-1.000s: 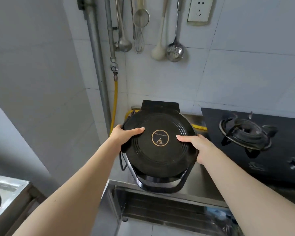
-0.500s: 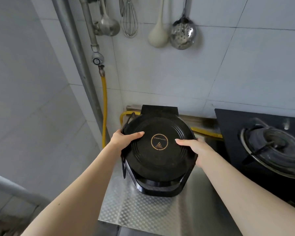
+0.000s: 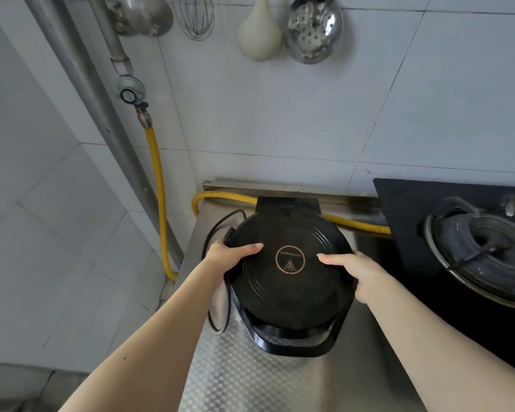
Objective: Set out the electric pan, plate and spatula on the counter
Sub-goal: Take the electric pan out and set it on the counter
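Observation:
A round black electric pan, lid closed, with a gold ring mark at its centre, is over the steel counter near the back wall. My left hand grips its left edge, thumb on top. On the opposite side my right hand grips its right edge the same way. Its black cord loops down the left side. The front handle points toward me. No plate or spatula is in view on the counter.
A black gas stove with a burner stands right of the pan. A yellow gas hose runs down the wall and behind the pan. A ladle, a whisk, a cream spoon and a slotted spoon hang above.
The view has tilted down and come closer to the counter. The pan, held in both hands, has moved further back toward the wall. The sink at the left has left the frame.

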Tool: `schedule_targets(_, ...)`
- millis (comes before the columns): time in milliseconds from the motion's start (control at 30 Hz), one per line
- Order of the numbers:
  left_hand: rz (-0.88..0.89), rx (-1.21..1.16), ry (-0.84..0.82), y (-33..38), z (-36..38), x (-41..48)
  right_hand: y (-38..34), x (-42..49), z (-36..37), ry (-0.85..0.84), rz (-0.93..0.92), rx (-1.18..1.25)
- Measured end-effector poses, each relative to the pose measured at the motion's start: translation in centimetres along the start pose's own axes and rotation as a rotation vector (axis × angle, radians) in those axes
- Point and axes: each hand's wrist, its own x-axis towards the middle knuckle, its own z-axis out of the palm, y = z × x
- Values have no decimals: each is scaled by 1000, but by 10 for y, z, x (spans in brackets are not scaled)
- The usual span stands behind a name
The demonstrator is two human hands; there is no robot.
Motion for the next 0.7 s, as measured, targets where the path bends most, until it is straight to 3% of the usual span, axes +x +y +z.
schedule_targets(300, -58, 159, 3, -3, -4, 21, 3, 12, 6, 2, 66, -82)
schedule_targets(567, 210, 380, 185, 10, -22, 33, -22, 17, 13, -8, -57, -269)
schedule_targets(700, 286, 364, 311, 21, -38, 35, -24, 16, 22, 66, -74, -364)
